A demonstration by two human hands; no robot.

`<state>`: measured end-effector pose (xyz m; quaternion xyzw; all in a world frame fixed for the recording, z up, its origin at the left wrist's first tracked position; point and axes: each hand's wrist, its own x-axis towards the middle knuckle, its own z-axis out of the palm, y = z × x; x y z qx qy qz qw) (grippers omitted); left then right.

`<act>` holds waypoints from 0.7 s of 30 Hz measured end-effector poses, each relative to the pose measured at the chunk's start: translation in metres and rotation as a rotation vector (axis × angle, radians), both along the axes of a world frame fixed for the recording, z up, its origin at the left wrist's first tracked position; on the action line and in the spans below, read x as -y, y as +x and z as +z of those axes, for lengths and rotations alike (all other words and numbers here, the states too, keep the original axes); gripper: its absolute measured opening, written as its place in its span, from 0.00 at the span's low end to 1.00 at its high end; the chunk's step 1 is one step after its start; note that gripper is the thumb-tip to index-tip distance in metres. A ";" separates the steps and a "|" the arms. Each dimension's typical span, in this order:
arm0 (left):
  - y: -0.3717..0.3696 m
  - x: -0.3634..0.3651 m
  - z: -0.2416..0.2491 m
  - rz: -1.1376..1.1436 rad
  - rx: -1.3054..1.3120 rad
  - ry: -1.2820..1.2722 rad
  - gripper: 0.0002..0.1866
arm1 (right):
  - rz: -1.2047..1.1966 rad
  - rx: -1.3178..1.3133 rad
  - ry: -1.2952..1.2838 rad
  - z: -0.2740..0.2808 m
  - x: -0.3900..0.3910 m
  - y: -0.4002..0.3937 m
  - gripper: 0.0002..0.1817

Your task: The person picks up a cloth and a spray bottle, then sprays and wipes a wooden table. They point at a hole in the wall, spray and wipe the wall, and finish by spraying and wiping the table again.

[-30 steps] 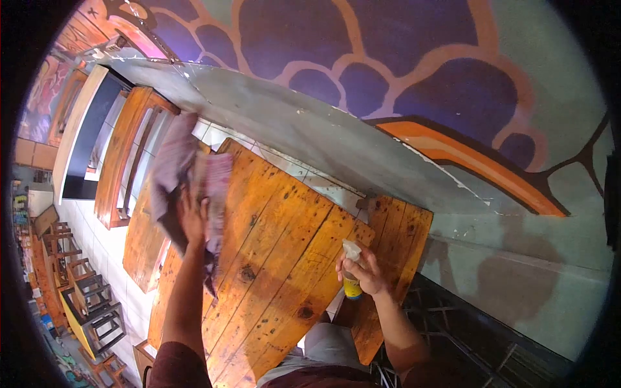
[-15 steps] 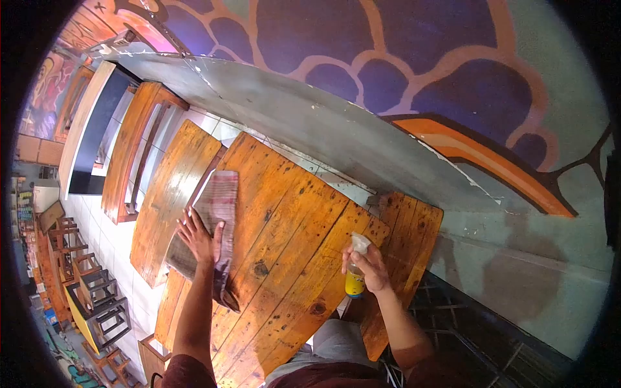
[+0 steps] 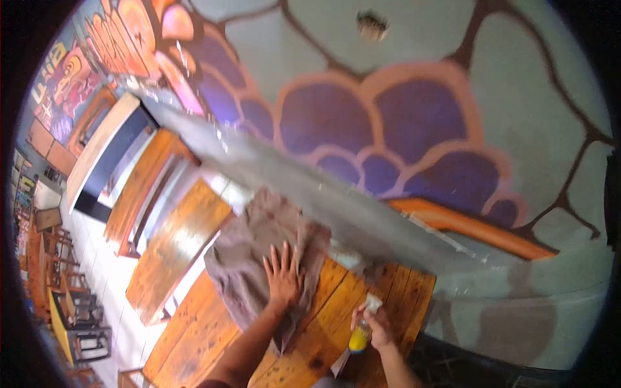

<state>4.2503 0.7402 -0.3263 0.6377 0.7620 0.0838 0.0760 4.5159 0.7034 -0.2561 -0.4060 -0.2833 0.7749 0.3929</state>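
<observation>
My left hand [image 3: 284, 279] lies flat with its fingers spread on a brownish-grey cloth [image 3: 249, 249]. The cloth is spread out, wrinkled, over the far part of a wooden table [image 3: 187, 323] made of planks. Over the table's right side, my right hand [image 3: 376, 326] is wrapped around a spray bottle [image 3: 359, 337] with a white trigger head and a yellow label. The bottle is roughly upright, and part of it is hidden by the fingers.
A painted wall [image 3: 362, 226] runs along the far side of the table. To the left stand a wooden bench [image 3: 174, 249], another bench [image 3: 145, 187] and a dark-fronted counter [image 3: 116, 161]. Several stools and a yellow-topped piece [image 3: 59, 323] stand farther left on the white tiled floor.
My left hand has moved right and away from me across the table. The cloth, folded narrow before, is now spread wider. The view has tilted up, showing more wall. The right hand still holds the bottle.
</observation>
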 end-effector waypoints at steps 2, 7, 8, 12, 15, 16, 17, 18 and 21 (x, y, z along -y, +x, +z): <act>0.004 0.005 -0.003 -0.054 0.064 0.012 0.29 | 0.041 0.012 0.060 0.014 -0.016 0.004 0.11; -0.023 -0.012 0.053 0.386 0.443 -0.177 0.17 | 0.013 0.070 0.327 0.056 -0.065 0.008 0.13; -0.034 -0.019 0.061 0.388 0.501 0.051 0.16 | 0.005 0.088 0.418 0.068 -0.078 0.007 0.17; -0.038 -0.046 0.160 0.282 0.787 0.331 0.18 | 0.059 0.159 0.654 0.092 -0.120 -0.005 0.28; -0.012 -0.055 0.219 -0.009 1.070 0.290 0.19 | 0.040 0.300 0.877 0.122 -0.135 -0.048 0.33; 0.000 -0.055 0.235 -0.007 1.069 0.287 0.19 | 0.010 0.349 0.964 0.129 -0.135 -0.062 0.34; 0.012 -0.056 0.250 -0.152 1.108 0.236 0.20 | 0.007 0.274 0.805 0.123 -0.140 -0.068 0.32; 0.017 -0.058 0.262 -0.300 1.141 0.185 0.21 | 0.003 0.199 0.648 0.118 -0.146 -0.075 0.30; 0.016 -0.072 0.286 -0.547 1.036 0.154 0.22 | -0.014 -0.005 0.194 0.162 -0.140 -0.084 0.21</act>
